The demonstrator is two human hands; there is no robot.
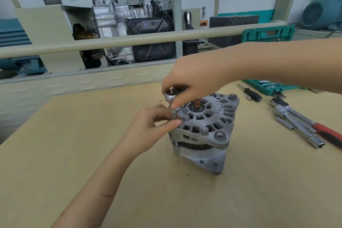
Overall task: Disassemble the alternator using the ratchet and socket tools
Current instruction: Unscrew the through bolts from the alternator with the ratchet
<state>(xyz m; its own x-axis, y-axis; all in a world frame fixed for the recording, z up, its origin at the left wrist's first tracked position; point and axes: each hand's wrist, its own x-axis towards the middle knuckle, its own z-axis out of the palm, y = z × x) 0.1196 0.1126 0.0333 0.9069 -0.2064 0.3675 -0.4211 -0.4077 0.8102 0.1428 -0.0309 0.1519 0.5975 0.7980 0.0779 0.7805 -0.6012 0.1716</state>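
A grey alternator (205, 129) stands upright on the wooden table (92, 153), its copper shaft end pointing up. A small ratchet head (171, 96) with a socket (174, 114) sits upright on a bolt at the alternator's left top edge. My right hand (192, 83) comes in from the right and grips the ratchet head from above. My left hand (153, 124) pinches the socket between thumb and fingers, just beside the housing. The bolt itself is hidden under the socket.
To the right lie a red-handled ratchet (303, 118) with long extension sockets (299, 129), a loose socket (285, 123), a small black driver handle (252, 94) and an open green tool case (266, 85). A rail and display engine stand behind the table.
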